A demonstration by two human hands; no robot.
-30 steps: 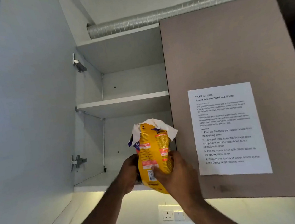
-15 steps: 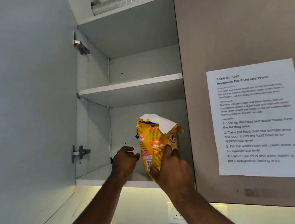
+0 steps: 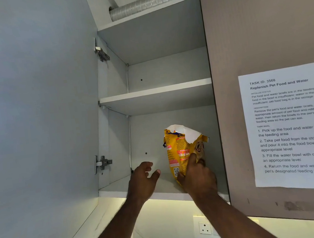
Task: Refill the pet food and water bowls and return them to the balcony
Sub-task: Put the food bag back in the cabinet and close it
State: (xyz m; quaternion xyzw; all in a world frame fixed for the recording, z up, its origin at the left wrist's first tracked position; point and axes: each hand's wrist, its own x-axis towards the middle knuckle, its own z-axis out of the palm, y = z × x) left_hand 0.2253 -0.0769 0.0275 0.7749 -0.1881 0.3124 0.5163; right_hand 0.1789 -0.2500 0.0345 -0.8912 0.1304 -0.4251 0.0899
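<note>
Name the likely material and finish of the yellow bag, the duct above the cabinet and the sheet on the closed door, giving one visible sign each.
Yellow bag: probably printed plastic film, glossy; it creases and its torn top shows a white lining.
Duct: likely flexible metal foil, silvery; fine ribs run around it.
Sheet: plain matt paper, white with black print, lying flat on the door.

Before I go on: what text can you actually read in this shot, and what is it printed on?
All on the paper sheet taped to the closed cabinet door:
"TASK ID: 3568"
"Replenish Pet Food and Water"
"1. Pick up the food and water bowls from the feeding area"
"3. Fill the water bowl with clean water to an appropriate level"
The small paragraphs above the steps are partly blurred.
Yellow pet food bag: printing and QR code too small to read.
</note>
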